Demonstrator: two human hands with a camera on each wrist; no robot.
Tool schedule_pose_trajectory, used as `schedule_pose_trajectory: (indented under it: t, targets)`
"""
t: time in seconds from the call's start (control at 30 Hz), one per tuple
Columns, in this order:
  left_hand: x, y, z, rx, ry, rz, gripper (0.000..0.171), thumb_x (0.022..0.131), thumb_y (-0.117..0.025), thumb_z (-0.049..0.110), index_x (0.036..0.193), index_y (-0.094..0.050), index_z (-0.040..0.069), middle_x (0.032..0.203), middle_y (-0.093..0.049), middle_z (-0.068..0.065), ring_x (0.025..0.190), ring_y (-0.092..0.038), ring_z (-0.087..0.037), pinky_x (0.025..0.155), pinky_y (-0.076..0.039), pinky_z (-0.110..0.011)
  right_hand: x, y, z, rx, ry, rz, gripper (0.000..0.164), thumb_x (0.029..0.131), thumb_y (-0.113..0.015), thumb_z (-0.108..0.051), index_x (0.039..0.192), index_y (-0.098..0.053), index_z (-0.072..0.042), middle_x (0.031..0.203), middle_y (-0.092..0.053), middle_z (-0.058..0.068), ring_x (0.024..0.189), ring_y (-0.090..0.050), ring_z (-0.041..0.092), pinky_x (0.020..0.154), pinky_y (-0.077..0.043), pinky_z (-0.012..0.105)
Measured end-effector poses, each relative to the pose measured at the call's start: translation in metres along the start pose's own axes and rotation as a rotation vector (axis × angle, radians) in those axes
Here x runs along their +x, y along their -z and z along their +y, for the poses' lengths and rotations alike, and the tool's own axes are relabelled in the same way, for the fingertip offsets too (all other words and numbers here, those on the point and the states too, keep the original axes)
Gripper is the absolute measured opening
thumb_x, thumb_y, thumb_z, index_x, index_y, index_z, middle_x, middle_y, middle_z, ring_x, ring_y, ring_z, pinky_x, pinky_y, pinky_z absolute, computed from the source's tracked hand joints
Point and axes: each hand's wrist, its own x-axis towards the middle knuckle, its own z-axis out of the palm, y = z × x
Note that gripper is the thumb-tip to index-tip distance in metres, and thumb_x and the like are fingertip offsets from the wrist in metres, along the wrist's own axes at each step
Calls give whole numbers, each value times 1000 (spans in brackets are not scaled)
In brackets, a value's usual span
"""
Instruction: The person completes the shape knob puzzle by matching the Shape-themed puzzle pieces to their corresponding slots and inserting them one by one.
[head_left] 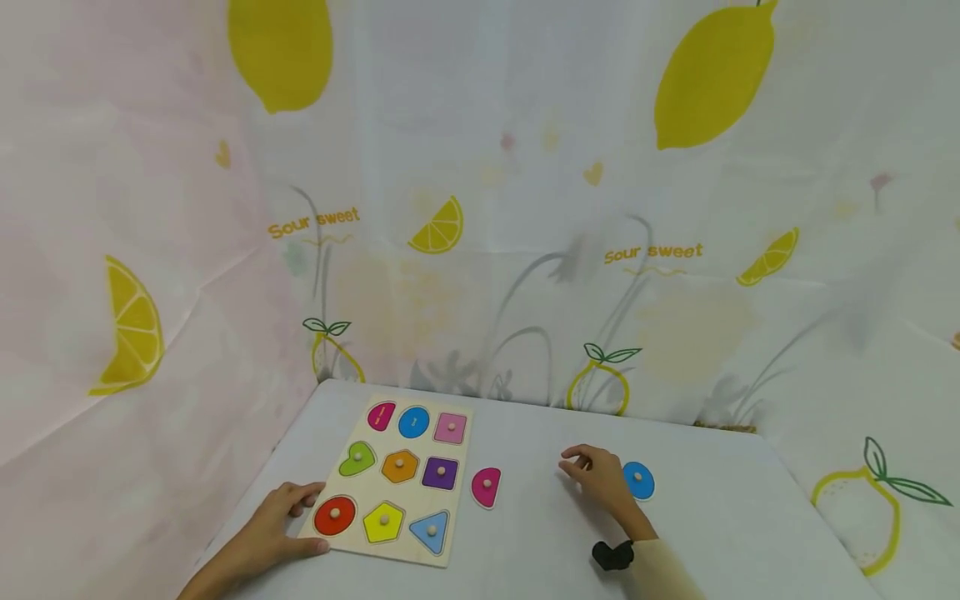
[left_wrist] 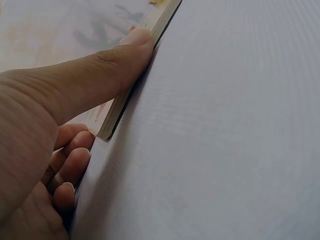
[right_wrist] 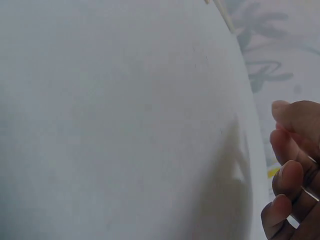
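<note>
A wooden shape puzzle board (head_left: 408, 492) lies flat on the left of the table. My left hand (head_left: 266, 533) grips its near left corner, thumb along the near edge and fingers bent at the left side; the left wrist view shows the thumb (left_wrist: 105, 75) pressed on the edge. Just right of the board lies a magenta half-circle piece (head_left: 487, 487) with a wooden knob. My right hand (head_left: 600, 479) hovers over the table, fingers loosely bent, holding nothing. Beside its wrist lies a blue round piece (head_left: 638, 481), partly overlapped by the hand.
Knobbed pieces sit in the board, among them a pink square (head_left: 450, 428), a yellow pentagon (head_left: 384, 522) and a red circle (head_left: 334, 515). Its magenta half-circle recess (head_left: 381, 416) and blue round recess (head_left: 414, 422) show printed marks. Lemon-print cloth (head_left: 480, 208) hangs behind the white table (head_left: 540, 550).
</note>
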Motion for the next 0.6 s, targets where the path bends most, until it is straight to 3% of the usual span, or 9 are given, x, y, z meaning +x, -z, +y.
schedule_pose_trajectory:
  t: [0.37, 0.6]
  targets:
    - [4, 2, 4, 8, -4, 1, 94, 68, -95, 41, 143, -56, 2, 111, -52, -2, 100, -44, -20, 81, -44, -30, -26, 53, 25, -75, -57, 78, 17, 91, -80, -20, 104, -78, -8, 73, -58, -3, 61, -48, 10, 56, -41, 25]
    - [0, 1, 3, 1, -5, -7, 94, 68, -96, 40, 143, -56, 1, 111, -51, -2, 101, -43, -20, 82, -43, -30, -44, 68, 38, -103, -127, 71, 22, 92, -80, -23, 107, -77, -7, 75, -58, -3, 61, -49, 8, 57, -42, 24]
